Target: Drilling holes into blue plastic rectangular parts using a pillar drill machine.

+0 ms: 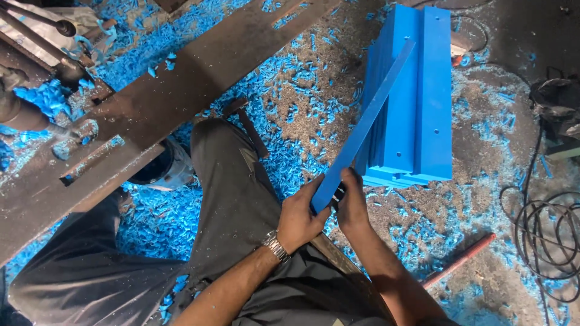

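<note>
We hold one blue strip [362, 130] by its near end, both hands on it; it slants up and away, its far end lying over the stack [417, 108] of blue slabs on the floor. Our left hand [300, 216], a metal watch [276, 246] on its wrist, is clenched around the strip's near end, thumb on top; our right hand [351, 202] grips the same end from the other side, fingers curled under it. The stack shows two top slabs side by side, with more edges beneath that we cannot count; small holes dot their faces. Blue shavings [302, 84] cover the floor all around; one red rod [459, 259] lies to the right, just beyond our right forearm, and one coil of black cable [547, 232] lies farther right. To the left, one dark steel beam [151, 102] crosses above our knee.
</note>
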